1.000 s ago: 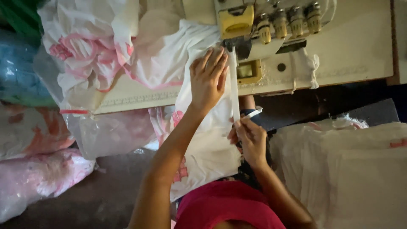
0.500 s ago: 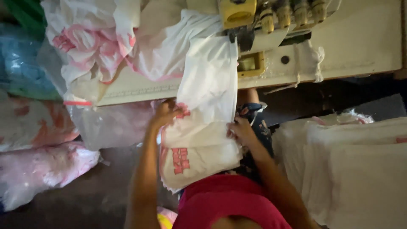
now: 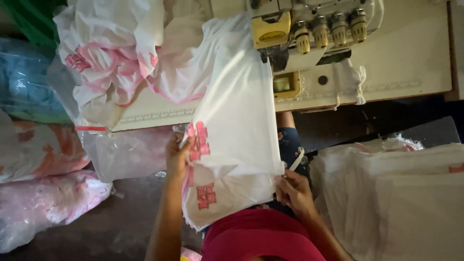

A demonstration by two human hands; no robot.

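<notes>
A white cloth bag piece with pink print (image 3: 237, 125) stretches from under the sewing machine's head (image 3: 299, 34) down over the table's front edge to my lap. My left hand (image 3: 178, 157) grips its left edge by the pink print. At the lower right corner, my right hand (image 3: 292, 191) pinches the cloth's edge. The far end of the cloth lies under the yellow part of the machine.
A heap of white and pink cloth (image 3: 116, 53) lies on the cream table (image 3: 411, 58) at the left. A stack of folded white pieces (image 3: 401, 193) sits at my right. Plastic bags of pink cloth (image 3: 43, 208) lie on the floor at left.
My left hand came down from the table's top to the cloth's left edge. The cloth now hangs longer and flatter between both hands.
</notes>
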